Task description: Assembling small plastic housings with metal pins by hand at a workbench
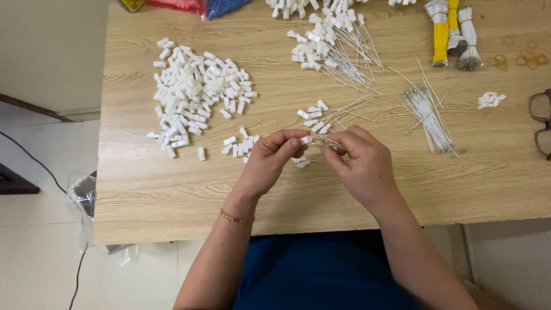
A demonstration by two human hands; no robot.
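Left hand (274, 154) pinched shut on small white plastic block (304, 139) at frame centre, right hand (360, 161) fingers closed on thin white wire (322, 142), light wooden table (172, 189), red and blue plastic bags (201, 7) at top edge.

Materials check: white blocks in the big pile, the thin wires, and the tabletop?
White blocks: likely moulded plastic; uniform matte white, identical boxy shapes. Thin wires: look like white-insulated leads with bare metallic ends, greyish at the tips; too fine to confirm. Tabletop: wood-grain laminate or veneer, pale, low sheen; real wood not excluded. Left hand and right hand pinch one block with a wire.
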